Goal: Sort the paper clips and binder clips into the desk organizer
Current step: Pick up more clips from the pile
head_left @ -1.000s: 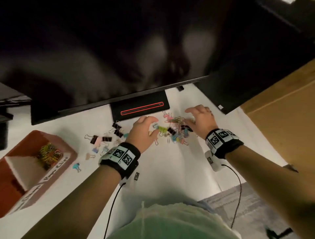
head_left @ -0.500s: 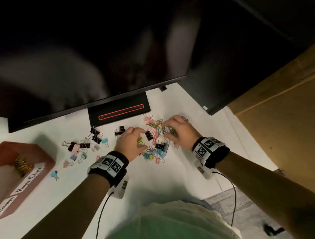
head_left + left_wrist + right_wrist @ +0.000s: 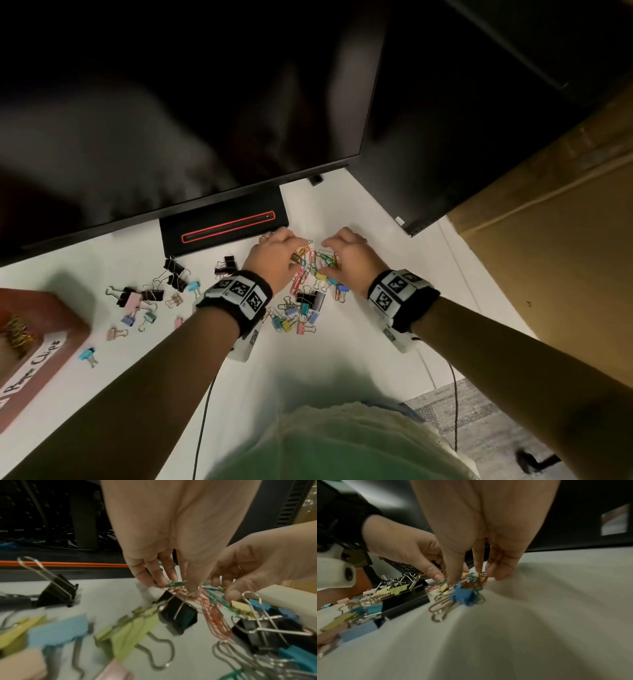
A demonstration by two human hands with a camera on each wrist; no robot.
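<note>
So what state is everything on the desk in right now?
left hand: fingers down on the paper clips, gathering
right hand: fingertips in the same pile
binder clips: scattered loose on the desk
desk organizer: paper clip compartment partly filled
monitor: dark

Left hand (image 3: 274,253) and right hand (image 3: 352,255) reach forward, fingers curled downward.

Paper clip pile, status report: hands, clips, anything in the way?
Both hands, left and right, fingertips down in the paper clips, gathering. Binder clips mixed in beside them, in the way. Organizer far left, paper clips inside.
</note>
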